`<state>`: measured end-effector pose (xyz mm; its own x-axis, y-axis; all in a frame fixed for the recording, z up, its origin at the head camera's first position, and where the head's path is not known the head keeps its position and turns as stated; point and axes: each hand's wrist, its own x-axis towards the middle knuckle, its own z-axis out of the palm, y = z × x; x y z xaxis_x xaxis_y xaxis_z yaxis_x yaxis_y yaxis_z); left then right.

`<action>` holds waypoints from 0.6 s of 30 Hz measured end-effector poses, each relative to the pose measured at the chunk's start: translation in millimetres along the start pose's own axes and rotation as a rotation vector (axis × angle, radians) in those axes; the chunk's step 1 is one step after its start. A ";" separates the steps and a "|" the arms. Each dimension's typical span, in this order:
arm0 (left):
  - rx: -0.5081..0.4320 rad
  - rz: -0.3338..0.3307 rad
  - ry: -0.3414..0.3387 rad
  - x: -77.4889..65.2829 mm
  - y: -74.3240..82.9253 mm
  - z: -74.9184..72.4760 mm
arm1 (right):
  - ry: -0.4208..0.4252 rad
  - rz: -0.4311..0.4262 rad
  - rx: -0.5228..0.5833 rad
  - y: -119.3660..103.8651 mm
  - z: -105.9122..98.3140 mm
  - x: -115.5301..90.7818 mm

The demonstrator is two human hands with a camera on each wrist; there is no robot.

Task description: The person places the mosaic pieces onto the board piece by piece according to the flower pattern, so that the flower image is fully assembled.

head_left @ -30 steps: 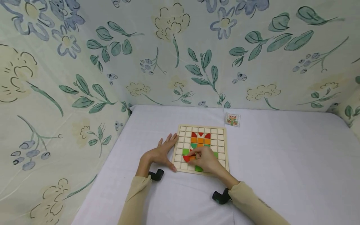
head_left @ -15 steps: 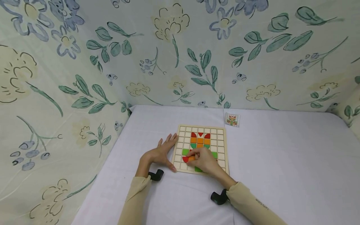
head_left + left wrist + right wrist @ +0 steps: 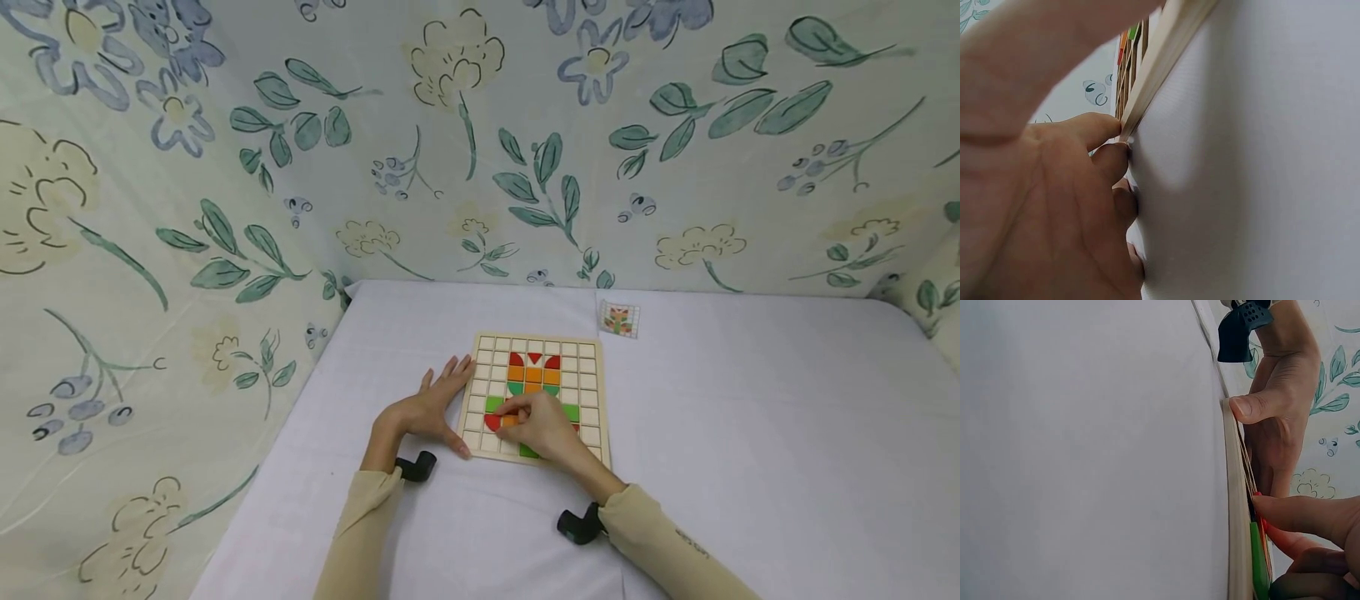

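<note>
A square wooden grid board (image 3: 603, 392) lies on the white cloth, with coloured tiles set in its middle cells. My right hand (image 3: 547, 427) reaches over the lower part and pinches a red round-edged tile (image 3: 492, 422) between thumb and index finger, beside an orange tile (image 3: 509, 422). In the right wrist view the thumb (image 3: 1272, 509) meets that red tile at board level, above a green tile (image 3: 1259, 559). My left hand (image 3: 429, 410) spreads along the board's left edge, thumb at the near corner. Its fingertips touch the wooden rim (image 3: 1154, 81) in the left wrist view. The right hand covers several tiles.
Behind the board, to its right, lies a small pattern card (image 3: 620, 319) showing a coloured figure on a grid. Each wrist carries a black camera, the left camera (image 3: 417, 467) and the right camera (image 3: 579, 527). A floral cloth (image 3: 450, 150) backs the table.
My right hand and forearm have shifted slightly left, and the red tile has slid a little left with the fingertips. The left hand stays in place at the board's edge.
</note>
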<state>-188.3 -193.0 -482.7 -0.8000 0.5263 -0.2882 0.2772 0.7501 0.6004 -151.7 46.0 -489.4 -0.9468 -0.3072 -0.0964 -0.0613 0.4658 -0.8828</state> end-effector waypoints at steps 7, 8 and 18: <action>-0.011 0.016 -0.002 -0.5 0.5 -0.7 | 0.012 -0.029 0.001 1.2 0.3 0.2; -0.013 0.021 0.001 -0.7 0.4 -0.6 | 0.014 -0.033 0.002 1.2 0.4 -0.1; -0.015 0.036 0.004 -2.2 -0.2 0.5 | 0.034 -0.010 -0.009 -1.1 0.2 -3.3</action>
<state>-186.4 -194.1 -482.6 -0.7915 0.5515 -0.2635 0.2979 0.7245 0.6215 -148.5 46.3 -488.2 -0.9563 -0.2836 -0.0715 -0.0736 0.4700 -0.8796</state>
